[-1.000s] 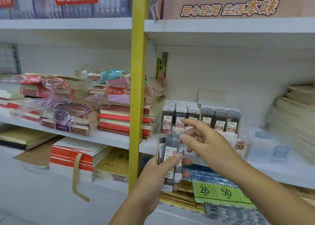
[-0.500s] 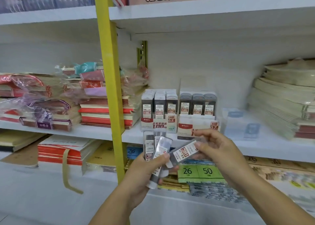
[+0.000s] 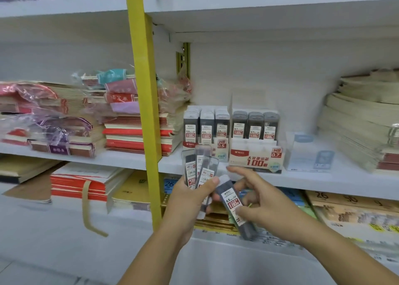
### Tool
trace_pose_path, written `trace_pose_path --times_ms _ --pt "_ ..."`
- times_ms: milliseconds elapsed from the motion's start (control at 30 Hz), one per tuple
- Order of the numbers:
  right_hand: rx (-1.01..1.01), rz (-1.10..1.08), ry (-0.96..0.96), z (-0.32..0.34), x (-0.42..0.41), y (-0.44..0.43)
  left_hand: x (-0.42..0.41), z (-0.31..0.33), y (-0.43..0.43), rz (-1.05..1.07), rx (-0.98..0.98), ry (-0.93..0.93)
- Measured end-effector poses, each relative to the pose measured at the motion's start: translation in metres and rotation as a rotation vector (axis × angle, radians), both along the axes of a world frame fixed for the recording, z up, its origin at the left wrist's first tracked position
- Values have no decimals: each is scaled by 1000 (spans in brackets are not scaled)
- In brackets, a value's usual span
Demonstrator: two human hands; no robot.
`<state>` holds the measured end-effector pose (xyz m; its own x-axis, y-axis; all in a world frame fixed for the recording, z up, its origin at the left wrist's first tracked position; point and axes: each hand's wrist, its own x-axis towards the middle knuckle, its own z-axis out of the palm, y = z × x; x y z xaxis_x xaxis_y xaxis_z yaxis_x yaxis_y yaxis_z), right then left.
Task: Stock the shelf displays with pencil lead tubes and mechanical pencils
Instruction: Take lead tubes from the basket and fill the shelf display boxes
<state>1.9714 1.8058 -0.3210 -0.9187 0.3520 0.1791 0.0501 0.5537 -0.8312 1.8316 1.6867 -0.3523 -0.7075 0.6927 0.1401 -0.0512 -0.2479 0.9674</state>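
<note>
Within right hand (image 3: 267, 209), one lead tube (image 3: 231, 201).

I count two display boxes (image 3: 255, 158), each fronted by three boxed tubes (image 3: 255, 124); three loose tubes (image 3: 201, 170) in my left hand (image 3: 190, 200), a single tube (image 3: 232, 202) in my right hand (image 3: 267, 207)

bright, even, diffuse light, source out of frame; white shelf board (image 3: 269, 8) right of yellow post (image 3: 144, 112) near washed out, soft shadow band beneath it; faint glare on plastic-wrapped notebooks (image 3: 54, 120) left of post; motion blur overall, print on display boxes (image 3: 233, 138) right of post smeared; lead tube bundle (image 3: 199, 170) beside post soft, single lead tube (image 3: 232, 200) label partly legible; wide-angle bending, shelf edges slant, paper stacks (image 3: 362, 120) far right of post stretched, unsharp
</note>
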Motion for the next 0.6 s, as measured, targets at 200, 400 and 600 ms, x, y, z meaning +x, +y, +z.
trace_pose_path --times_ms 200,400,600 --pt "70 -52 497 76 -37 -1 -30 17 -17 147 146 -143" --pt "643 -209 486 122 -80 8 -51 15 -28 142 178 -209" --pt "784 -198 286 109 -103 19 -58 11 -28 105 169 -141"
